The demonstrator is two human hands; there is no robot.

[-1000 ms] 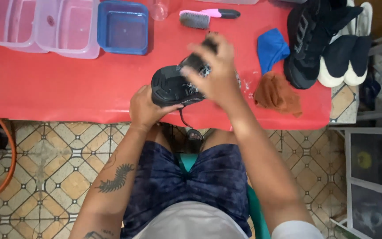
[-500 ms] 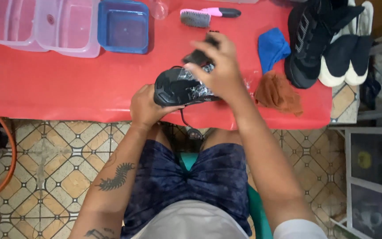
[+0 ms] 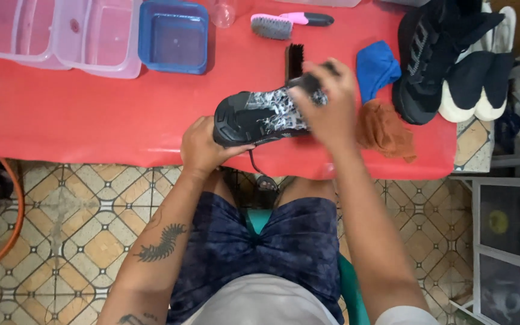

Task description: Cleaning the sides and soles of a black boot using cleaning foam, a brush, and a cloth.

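Note:
A black shoe [image 3: 260, 114] with a grey-and-white patterned side lies on its side at the near edge of the red table [image 3: 91, 120]. My left hand [image 3: 203, 147] grips its toe end from below. My right hand [image 3: 326, 105] covers the shoe's other end and is closed on a dark brush [image 3: 314, 78] pressed against the upper. A shoelace [image 3: 257, 171] hangs down from the shoe over the table edge.
A black brush [image 3: 294, 60] and a pink-handled brush [image 3: 284, 24] lie behind the shoe. A blue cloth [image 3: 375, 66] and a brown cloth [image 3: 386, 129] lie at right, beside dark shoes [image 3: 428, 60] and white-tipped insoles [image 3: 470, 84]. Clear tubs [image 3: 49, 33] and a blue tub [image 3: 173, 36] stand at the back left.
The shoe has turned, so its patterned side now faces up more. My right hand with the brush has shifted a little right along the shoe. My left hand keeps its hold.

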